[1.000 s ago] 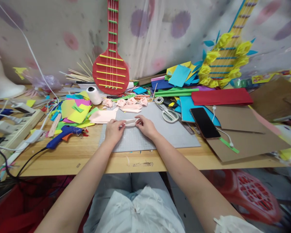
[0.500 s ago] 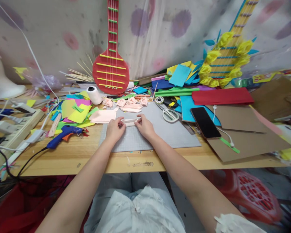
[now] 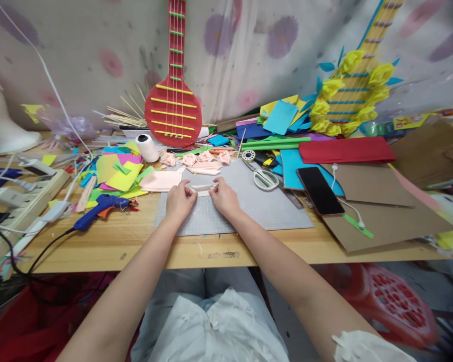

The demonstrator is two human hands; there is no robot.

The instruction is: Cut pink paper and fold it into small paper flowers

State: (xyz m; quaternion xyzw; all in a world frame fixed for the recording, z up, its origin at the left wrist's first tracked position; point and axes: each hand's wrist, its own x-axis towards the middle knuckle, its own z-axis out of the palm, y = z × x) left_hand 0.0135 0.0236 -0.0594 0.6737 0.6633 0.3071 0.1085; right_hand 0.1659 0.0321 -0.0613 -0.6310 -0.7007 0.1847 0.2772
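Between my two hands a pale pink paper strip (image 3: 203, 190) is stretched above the grey cutting mat (image 3: 260, 211). My left hand (image 3: 180, 200) pinches its left end, and my right hand (image 3: 225, 196) pinches the right end; both are closed. The strip looks folded along its length. Just behind it lie more pale pink strips (image 3: 204, 169) and a row of several pink paper roses (image 3: 189, 159). A flat pale pink sheet (image 3: 160, 180) rests beyond my left hand. Scissors with pale handles (image 3: 265, 179) lie on the mat to the right.
A blue glue gun (image 3: 102, 208) and a power strip (image 3: 26, 211) with cables are at left. Colourful scraps (image 3: 117, 173) and a thread spool (image 3: 146, 148) sit behind. At right a phone (image 3: 319, 191) lies on brown cardboard (image 3: 385, 226). A red paper guitar (image 3: 173, 113) stands at the back.
Both hands stay almost in place with the strip between them. The strip's upper edge looks slightly more folded; nothing else has visibly moved.
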